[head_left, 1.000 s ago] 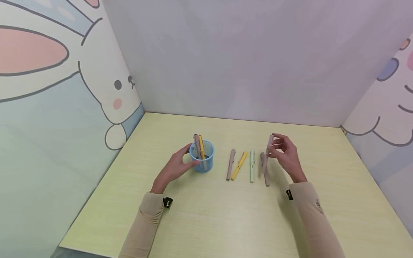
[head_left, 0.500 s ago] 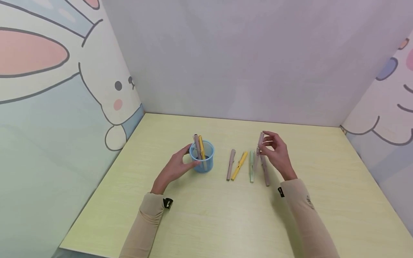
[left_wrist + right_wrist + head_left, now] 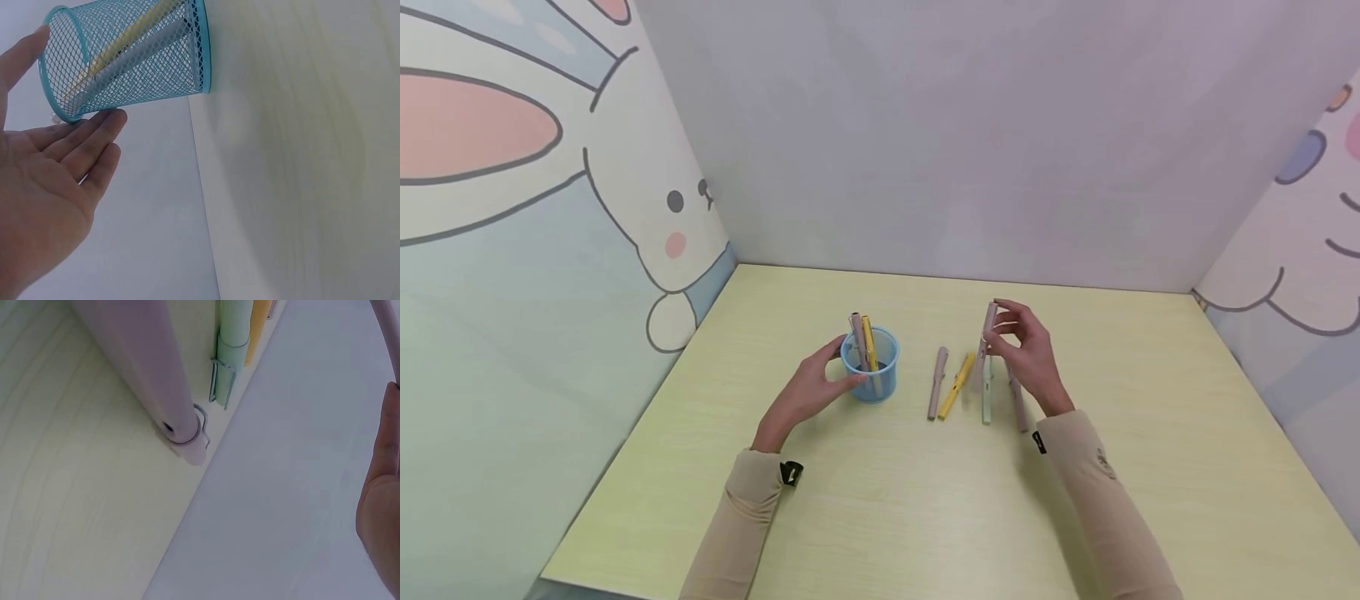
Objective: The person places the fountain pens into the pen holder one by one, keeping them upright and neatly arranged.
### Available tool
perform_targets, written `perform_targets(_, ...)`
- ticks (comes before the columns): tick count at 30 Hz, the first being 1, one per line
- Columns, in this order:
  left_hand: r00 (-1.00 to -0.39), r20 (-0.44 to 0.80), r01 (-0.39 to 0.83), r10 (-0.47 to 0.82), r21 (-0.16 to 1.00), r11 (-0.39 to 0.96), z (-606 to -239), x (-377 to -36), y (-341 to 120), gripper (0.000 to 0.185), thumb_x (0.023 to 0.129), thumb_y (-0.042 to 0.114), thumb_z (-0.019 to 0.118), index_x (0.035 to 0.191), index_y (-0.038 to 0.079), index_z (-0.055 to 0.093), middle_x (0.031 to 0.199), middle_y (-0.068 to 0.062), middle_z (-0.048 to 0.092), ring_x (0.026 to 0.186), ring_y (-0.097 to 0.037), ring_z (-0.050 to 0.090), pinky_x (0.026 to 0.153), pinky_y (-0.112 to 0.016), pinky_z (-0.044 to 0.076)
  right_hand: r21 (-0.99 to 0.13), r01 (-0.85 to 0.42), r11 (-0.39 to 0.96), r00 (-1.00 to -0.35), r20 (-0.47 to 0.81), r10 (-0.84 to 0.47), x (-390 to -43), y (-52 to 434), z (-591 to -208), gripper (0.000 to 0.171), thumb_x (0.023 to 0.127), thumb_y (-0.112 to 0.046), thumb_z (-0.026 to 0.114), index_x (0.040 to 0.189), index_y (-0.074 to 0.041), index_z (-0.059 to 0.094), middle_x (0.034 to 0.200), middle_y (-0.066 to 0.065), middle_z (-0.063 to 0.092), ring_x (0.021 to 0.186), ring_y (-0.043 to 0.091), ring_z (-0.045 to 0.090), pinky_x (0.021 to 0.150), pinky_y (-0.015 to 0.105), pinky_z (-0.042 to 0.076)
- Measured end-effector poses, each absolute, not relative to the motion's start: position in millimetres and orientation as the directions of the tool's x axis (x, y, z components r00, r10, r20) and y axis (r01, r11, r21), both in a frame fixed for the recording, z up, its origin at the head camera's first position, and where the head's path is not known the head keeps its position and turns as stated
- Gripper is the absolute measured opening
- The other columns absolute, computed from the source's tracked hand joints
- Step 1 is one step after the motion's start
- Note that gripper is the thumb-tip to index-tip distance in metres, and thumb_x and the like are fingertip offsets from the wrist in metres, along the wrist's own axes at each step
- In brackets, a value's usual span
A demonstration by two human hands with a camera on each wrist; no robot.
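Note:
A blue mesh pen cup [image 3: 887,382] stands upright on the table with a mauve pen [image 3: 857,340] and a yellow pen [image 3: 869,343] inside. My left hand [image 3: 808,387] holds the cup from its left side, thumb at the front near the rim; in the left wrist view, the fingers of the left hand [image 3: 56,181] lie along the mesh. My right hand [image 3: 1028,350] pinches a mauve pen [image 3: 989,321] near its upper end, tilted above the table. Below it lie a light green pen [image 3: 987,400] and another mauve pen [image 3: 1018,408], partly hidden by the hand.
Between the cup and the right hand, a mauve pen [image 3: 937,385] and a yellow pen [image 3: 957,386] lie on the pale wooden table [image 3: 880,517]. A grey back wall [image 3: 940,167] and cartoon-printed side panels [image 3: 497,375] enclose the table.
My right hand has moved left with the mauve pen, from over the rightmost lying pen to over the light green one. The left hand and the cup have stayed put.

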State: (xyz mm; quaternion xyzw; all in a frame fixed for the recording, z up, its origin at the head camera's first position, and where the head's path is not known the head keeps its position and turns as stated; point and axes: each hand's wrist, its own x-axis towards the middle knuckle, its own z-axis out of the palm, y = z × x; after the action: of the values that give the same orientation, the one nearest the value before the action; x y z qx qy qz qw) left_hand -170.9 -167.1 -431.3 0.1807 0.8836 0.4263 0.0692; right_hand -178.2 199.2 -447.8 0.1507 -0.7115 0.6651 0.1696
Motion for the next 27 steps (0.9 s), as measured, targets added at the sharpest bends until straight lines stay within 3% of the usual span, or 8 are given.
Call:
perform_targets(19,-0.924,0.031,0.261,0.38,0.778,0.571,-432.1,-173.2,-167.4,0.084,0.097,0.042,0.073,0.162,0.008,0.033,0.158,-0.014,0.046,0.147,-0.033,0.039,0.117,-0.058,0.031,-0.869,-0.494,0.019,-0.869,0.494,-0.017,-183.1,165.1,-434.1,0.053,0.092,0.021,0.061,0.142,0.009,0.051,0.111,0.021,0.057,0.093,0.013,0.062,0.068,0.029,0.062)
perform_targets(27,-0.925,0.035,0.261,0.379,0.782,0.566,-433.8,-172.2,-166.6,0.083,0.097,0.039,0.074,0.162,0.008,0.033,0.157,-0.013,0.046,0.146,-0.034,0.04,0.116,-0.059,0.033,-0.865,-0.502,-0.007,-0.864,0.502,-0.024,-183.8,154.5,-431.1,0.053,0.092,0.021,0.061,0.143,0.009,0.051,0.113,0.026,0.056,0.093,0.014,0.062,0.069,0.03,0.062)
